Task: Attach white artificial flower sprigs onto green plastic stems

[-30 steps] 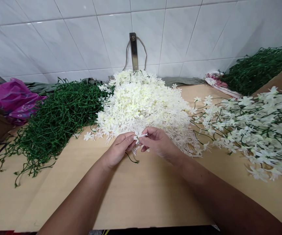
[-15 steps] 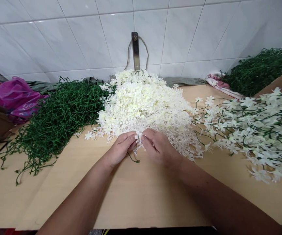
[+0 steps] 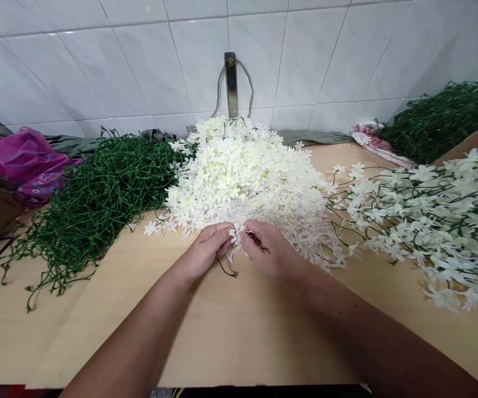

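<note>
Spreading across the tan table (image 3: pixel 230 331), a heap of white blossoms (image 3: pixel 243 171) sits in the middle, with a tangle of green stems (image 3: pixel 98 199) to its left and flowered sprays (image 3: pixel 430 210) to its right. At the heap's near edge the left hand (image 3: pixel 201 254) and right hand (image 3: pixel 270 251) meet, fingertips pinched together on a single white flower (image 3: pixel 236 233). A thin green stem (image 3: pixel 226 271) curls out below the left hand (which seems to pinch its upper end). Doing this well probably means gripping close to the joint, lining flower and stem tip up squarely, and pressing straight rather than bending.
</note>
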